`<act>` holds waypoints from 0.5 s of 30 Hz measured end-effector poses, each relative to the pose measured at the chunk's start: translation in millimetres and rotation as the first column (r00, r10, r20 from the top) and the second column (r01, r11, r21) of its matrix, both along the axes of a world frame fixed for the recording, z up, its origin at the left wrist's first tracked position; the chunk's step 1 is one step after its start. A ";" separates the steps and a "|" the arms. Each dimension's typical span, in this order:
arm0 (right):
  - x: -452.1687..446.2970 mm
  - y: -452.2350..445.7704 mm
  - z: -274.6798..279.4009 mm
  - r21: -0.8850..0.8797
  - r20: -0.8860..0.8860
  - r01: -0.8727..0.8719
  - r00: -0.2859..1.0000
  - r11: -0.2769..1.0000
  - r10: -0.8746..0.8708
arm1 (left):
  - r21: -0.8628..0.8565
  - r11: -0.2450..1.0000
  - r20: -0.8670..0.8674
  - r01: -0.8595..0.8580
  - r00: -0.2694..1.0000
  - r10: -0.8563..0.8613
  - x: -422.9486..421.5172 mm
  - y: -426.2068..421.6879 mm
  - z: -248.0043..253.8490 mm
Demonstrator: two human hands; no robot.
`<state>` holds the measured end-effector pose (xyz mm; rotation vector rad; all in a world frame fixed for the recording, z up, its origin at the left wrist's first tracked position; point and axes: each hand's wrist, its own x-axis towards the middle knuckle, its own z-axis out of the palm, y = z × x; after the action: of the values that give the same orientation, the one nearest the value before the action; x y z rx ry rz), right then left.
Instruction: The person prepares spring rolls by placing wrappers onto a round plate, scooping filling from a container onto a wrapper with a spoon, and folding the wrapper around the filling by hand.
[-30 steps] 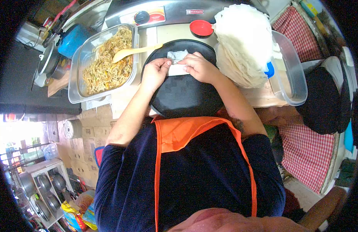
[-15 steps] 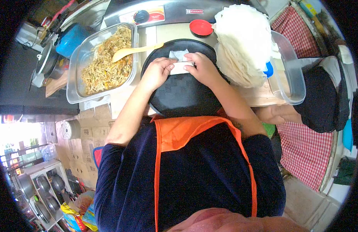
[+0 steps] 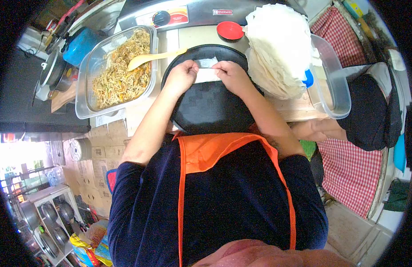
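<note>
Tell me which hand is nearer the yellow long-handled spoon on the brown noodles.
Left. The left hand is just below the handle tip of the spoon in view, at the thin white wrapper's left end; the right hand is farther off, at its right end.

my apron (image 3: 210, 153) was orange, my shirt (image 3: 237, 200) navy, the tray (image 3: 210, 107) black, the wrapper (image 3: 207, 76) white, the spoon (image 3: 138, 61) yellow, the cloth (image 3: 353, 173) red-and-white checked.

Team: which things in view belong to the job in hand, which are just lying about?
Likely in the job: white sheet pinched by left hand and right hand, black tray, noodles, yellow spoon, stacked sheets, perhaps red dish.

Likely lying about: checked cloth, yellow bag.
</note>
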<state>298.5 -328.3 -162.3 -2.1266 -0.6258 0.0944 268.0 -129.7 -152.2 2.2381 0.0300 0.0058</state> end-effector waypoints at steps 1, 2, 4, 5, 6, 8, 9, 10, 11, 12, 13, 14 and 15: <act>-0.9 1.7 -4.2 -0.042 0.147 0.018 0.989 0.999 -0.011 | 0.068 0.998 0.005 0.006 1.000 -0.007 0.6 -1.0 0.7; -2.2 3.5 -3.4 -0.082 0.292 0.041 0.956 0.996 -0.015 | 0.067 0.998 0.006 0.005 1.000 -0.006 -0.2 -1.2 -0.7; -3.0 4.0 -0.5 -0.055 0.305 0.041 0.952 0.998 -0.022 | 0.270 0.962 0.184 -0.029 0.983 -0.022 0.3 -1.0 -5.0; -5.6 4.2 -0.2 -0.028 0.310 0.042 0.950 0.999 -0.032 | 0.273 0.962 0.181 -0.024 0.983 -0.027 0.6 -0.2 -6.3; -5.5 4.0 -1.5 -0.027 0.307 0.045 0.951 0.999 -0.035 | 0.280 0.960 0.176 -0.004 0.983 -0.047 1.3 0.6 -7.4; -2.0 3.6 -2.2 -0.038 0.305 0.041 0.952 0.998 -0.027 | 0.288 0.957 0.173 0.017 0.983 -0.069 -0.6 0.2 -3.0; -0.6 2.8 -1.6 -0.038 0.307 0.042 0.951 0.998 -0.028 | 0.143 0.990 0.104 0.020 0.994 -0.035 -5.6 -0.8 3.9; 0.7 1.9 -0.9 -0.053 0.266 0.034 0.964 0.998 -0.019 | -0.006 1.000 0.029 0.010 1.000 -0.010 -11.3 -1.8 8.6; 1.8 1.5 0.5 -0.067 0.223 0.026 0.975 0.997 -0.010 | -0.006 1.000 0.030 0.011 0.999 -0.010 -17.1 0.2 9.0; 2.8 1.3 1.7 -0.066 0.224 0.028 0.975 0.997 -0.013 | 0.102 0.988 0.236 0.118 0.962 -0.139 -23.2 4.7 9.0; 3.1 1.3 2.2 -0.072 0.199 0.031 0.980 0.997 -0.016 | 0.228 0.953 0.414 0.198 0.867 -0.279 -26.2 8.0 7.9; 2.8 1.2 1.6 -0.078 0.174 0.032 0.985 0.996 -0.018 | 0.234 0.954 0.399 0.186 0.876 -0.269 -26.2 9.0 4.6; 0.7 1.3 0.3 -0.079 0.169 0.029 0.985 0.996 -0.015 | 0.233 0.955 0.395 0.185 0.879 -0.267 -26.9 10.5 1.9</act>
<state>299.2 -327.0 -161.9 -2.2357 -0.7073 -0.0747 241.1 -119.2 -150.3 2.3695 -0.4908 0.3824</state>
